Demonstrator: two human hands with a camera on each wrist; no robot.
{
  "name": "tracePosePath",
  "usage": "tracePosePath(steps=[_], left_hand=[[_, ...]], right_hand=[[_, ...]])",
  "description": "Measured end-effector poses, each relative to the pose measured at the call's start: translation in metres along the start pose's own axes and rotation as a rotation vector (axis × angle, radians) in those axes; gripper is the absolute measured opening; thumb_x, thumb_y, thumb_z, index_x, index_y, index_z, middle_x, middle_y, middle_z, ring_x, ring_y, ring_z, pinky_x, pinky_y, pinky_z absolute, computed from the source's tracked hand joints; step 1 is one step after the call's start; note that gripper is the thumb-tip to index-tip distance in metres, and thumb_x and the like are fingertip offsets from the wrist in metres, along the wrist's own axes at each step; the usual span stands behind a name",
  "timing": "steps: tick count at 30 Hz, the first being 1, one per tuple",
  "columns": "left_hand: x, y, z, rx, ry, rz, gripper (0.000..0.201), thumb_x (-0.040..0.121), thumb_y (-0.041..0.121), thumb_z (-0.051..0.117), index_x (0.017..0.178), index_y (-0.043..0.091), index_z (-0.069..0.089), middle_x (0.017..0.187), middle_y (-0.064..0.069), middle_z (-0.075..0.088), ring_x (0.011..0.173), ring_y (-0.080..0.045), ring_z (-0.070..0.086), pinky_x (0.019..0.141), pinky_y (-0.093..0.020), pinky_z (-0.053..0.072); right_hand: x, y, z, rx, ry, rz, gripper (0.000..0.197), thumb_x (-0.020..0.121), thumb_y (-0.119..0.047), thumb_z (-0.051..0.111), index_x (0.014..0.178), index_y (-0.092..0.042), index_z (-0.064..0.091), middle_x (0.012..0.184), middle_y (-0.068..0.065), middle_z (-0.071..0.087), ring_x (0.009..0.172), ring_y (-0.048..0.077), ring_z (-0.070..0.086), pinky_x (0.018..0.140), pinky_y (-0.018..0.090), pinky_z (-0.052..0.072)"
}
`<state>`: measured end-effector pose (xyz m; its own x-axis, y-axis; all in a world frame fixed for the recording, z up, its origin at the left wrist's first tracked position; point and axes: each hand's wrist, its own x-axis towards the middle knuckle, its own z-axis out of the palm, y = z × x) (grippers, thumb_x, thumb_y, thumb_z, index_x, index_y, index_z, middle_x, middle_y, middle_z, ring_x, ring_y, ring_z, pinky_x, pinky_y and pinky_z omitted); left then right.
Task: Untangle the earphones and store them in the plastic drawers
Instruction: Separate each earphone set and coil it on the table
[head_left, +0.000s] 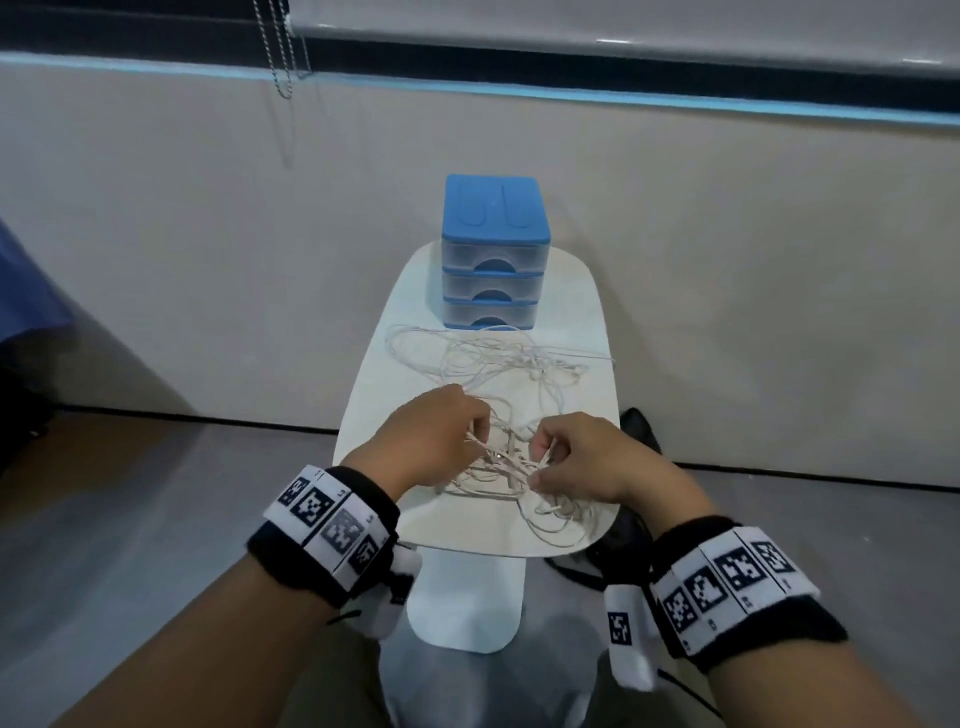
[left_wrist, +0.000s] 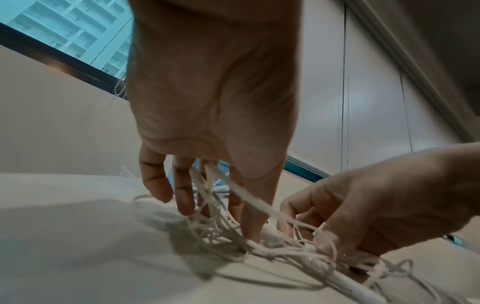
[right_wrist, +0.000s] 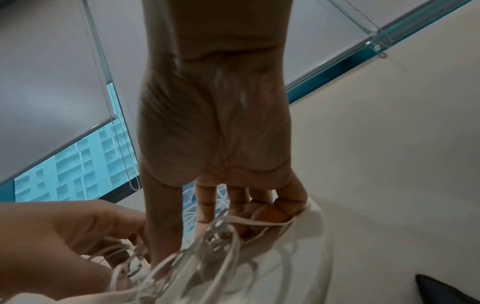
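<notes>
We have the tangled white earphone cords (head_left: 498, 415) spread over the small white rounded desk (head_left: 587, 291), so the loose loops lie flat and we can see where they cross. Our left hand (head_left: 436, 436) and right hand (head_left: 582, 457) sit close together over the densest knot at the near end, each pinching strands between curled fingers (left_wrist: 182, 191); gripping on both sides seems meant to let us pull the knot apart without dragging the whole heap. The blue-topped, three-tier clear plastic drawer unit (head_left: 493, 249) stands at the far end, drawers closed, its front just touching the farthest loops, within reach for storing.
</notes>
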<state>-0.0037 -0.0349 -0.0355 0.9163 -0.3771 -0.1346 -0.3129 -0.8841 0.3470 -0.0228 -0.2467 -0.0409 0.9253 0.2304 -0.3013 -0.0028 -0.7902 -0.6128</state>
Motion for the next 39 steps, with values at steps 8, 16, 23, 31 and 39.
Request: tracePosePath(steps=[8,16,23,31,39], left_hand=[[-0.013,-0.013,-0.022,-0.48,0.169,0.022,0.007,0.096,0.021,0.071,0.091,0.024,0.074,0.079,0.013,0.063,0.066,0.0,0.054,0.067,-0.02,0.045],[-0.019,-0.011,-0.022,-0.876,0.226,-0.058,0.023,0.105,0.013,0.056,0.097,0.02,0.076,0.088,-0.012,0.066,0.084,-0.023,0.069,0.081,-0.035,0.059],[-0.013,-0.006,-0.027,-1.098,0.321,-0.142,0.028,0.107,0.014,0.049,0.1,0.021,0.076,0.074,0.002,0.047,0.066,-0.017,0.049,0.064,-0.033,0.054],[-0.012,-0.015,-0.034,-1.304,0.347,-0.251,0.027,0.1,0.007,0.05,0.096,0.013,0.076,0.07,0.0,0.044,0.047,-0.01,0.034,0.046,-0.021,0.026],[-0.027,-0.022,-0.024,-1.046,0.114,-0.284,0.038,0.094,0.053,0.053,0.114,0.031,0.077,0.107,-0.001,0.062,0.076,-0.014,0.06,0.069,-0.03,0.044]], right_hand=[[0.001,0.009,0.001,0.137,0.039,-0.001,0.016,0.089,-0.015,0.073,0.101,-0.02,0.064,0.083,-0.002,0.064,0.073,0.014,0.056,0.068,0.028,0.045],[-0.006,0.017,0.002,0.402,0.061,0.008,0.041,0.078,-0.014,0.065,0.106,-0.033,0.041,0.079,0.003,0.057,0.066,0.019,0.05,0.066,0.036,0.043],[-0.01,0.027,0.005,0.265,0.005,-0.108,0.039,0.069,-0.038,0.093,0.093,-0.023,0.066,0.082,-0.004,0.061,0.069,0.007,0.053,0.068,0.027,0.046],[-0.003,0.032,0.007,0.233,0.051,-0.139,0.019,0.087,-0.017,0.08,0.076,-0.017,0.064,0.069,-0.009,0.064,0.063,0.002,0.052,0.063,0.021,0.041],[-0.011,0.036,0.006,0.527,0.016,-0.114,0.021,0.089,-0.006,0.077,0.079,-0.012,0.06,0.074,0.003,0.058,0.075,0.018,0.063,0.072,0.029,0.053]])
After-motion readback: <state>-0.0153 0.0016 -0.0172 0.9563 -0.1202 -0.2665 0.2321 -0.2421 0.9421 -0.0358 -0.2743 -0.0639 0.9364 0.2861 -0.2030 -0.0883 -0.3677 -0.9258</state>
